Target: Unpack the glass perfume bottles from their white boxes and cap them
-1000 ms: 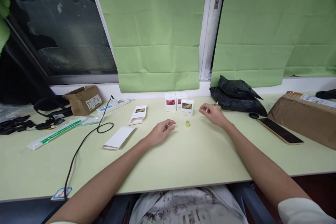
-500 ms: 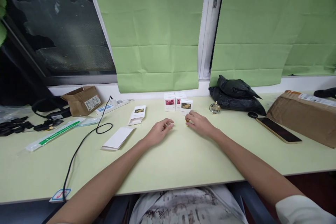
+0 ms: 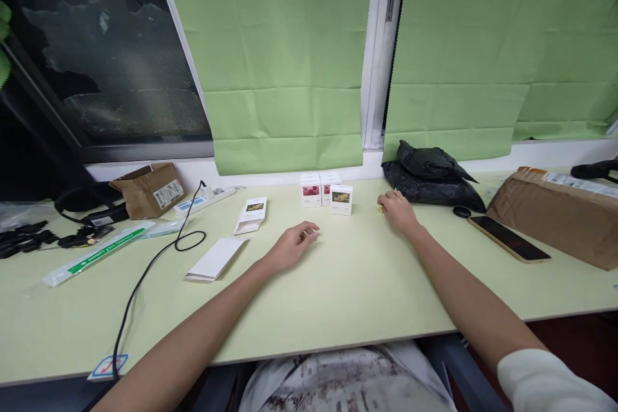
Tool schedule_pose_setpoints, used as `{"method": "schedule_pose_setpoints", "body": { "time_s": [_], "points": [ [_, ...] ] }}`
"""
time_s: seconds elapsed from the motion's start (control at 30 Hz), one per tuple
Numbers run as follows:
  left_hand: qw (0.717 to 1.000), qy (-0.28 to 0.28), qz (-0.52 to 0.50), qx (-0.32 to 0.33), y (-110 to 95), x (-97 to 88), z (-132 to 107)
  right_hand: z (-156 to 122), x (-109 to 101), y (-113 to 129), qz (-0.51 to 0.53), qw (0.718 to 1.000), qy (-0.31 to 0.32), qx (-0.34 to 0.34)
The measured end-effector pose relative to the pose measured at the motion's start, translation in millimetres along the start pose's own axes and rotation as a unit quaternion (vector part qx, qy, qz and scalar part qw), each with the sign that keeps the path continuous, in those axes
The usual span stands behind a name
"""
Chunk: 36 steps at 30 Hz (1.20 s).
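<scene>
Right hand (image 3: 398, 212): fingers clamped on small gold cap (image 3: 380, 209), toward the far edge of the tabletop (image 3: 338, 296). Cap mostly covered; outline indistinct. Left hand (image 3: 290, 248): fingers loosely curled, thumb slightly apart; contact with tabletop cannot be determined.

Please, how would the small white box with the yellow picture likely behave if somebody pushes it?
The small white box would probably keep its shape: its faces look flat, its edges straight. It stands upright, so a low push might slide it and a high one tip it. Its square corners make rolling unlikely.
</scene>
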<state>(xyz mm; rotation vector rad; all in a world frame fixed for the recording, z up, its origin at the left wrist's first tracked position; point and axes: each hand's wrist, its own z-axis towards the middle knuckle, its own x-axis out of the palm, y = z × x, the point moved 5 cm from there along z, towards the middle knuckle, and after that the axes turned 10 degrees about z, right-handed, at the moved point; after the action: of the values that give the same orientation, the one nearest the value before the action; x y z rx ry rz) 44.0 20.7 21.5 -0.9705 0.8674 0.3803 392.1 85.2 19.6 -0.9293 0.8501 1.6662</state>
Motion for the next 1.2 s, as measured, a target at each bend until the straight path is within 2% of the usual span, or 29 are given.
{"method": "schedule_pose_setpoints", "body": {
  "time_s": [0.1, 0.2, 0.3, 0.37, 0.47, 0.53, 0.63, 0.77, 0.93, 1.07, 1.2],
  "points": [
    [1.0, -0.001, 0.002, -0.003, 1.3, 0.3, -0.1, -1.3, 0.9, -9.5, -0.001, 1.0, -0.01, 0.024],
    [1.0, 0.001, 0.002, -0.005, 1.6, 0.4, -0.3, -1.2, -1.7, -8.3, 0.016, 0.999, -0.028, 0.034],
    [1.0, 0.004, 0.002, -0.004, 0.8, 0.1, -0.4, 0.9, -3.1, 5.4, 0.112, 0.99, -0.081, 0.024],
    [1.0, 0.004, 0.002, -0.001, 0.0, -0.3, -0.3, 3.3, 4.1, 20.9, 0.249, 0.963, -0.097, 0.017],
    [1.0, 0.003, 0.002, 0.0, -0.9, -0.3, 0.1, 8.0, 28.7, 47.1, 0.46, 0.886, -0.054, 0.03],
    [1.0, 0.002, 0.002, -0.002, -0.9, -0.2, 0.2, 10.8, 43.2, 59.3, 0.526, 0.849, -0.034, 0.042],
    [1.0, 0.0, 0.001, -0.002, -0.6, 0.0, 0.2, 14.5, 53.7, 60.1, 0.559, 0.826, -0.043, 0.067],
    [1.0, 0.0, -0.003, 0.002, 0.1, 0.4, 0.4, 17.1, 53.4, 51.7, 0.555, 0.826, -0.057, 0.081],
    [1.0, 0.001, -0.005, 0.001, 0.8, 0.7, 1.3, 15.5, 54.5, 65.4, 0.573, 0.814, -0.029, 0.09],
    [1.0, 0.002, -0.007, 0.001, -0.2, 0.5, 1.1, 15.1, 54.8, 74.6, 0.544, 0.834, -0.027, 0.084],
    [1.0, 0.001, -0.004, 0.0, -0.5, 0.3, 1.0, 17.8, 54.2, 64.1, 0.52, 0.849, -0.032, 0.093]
  ]
}}
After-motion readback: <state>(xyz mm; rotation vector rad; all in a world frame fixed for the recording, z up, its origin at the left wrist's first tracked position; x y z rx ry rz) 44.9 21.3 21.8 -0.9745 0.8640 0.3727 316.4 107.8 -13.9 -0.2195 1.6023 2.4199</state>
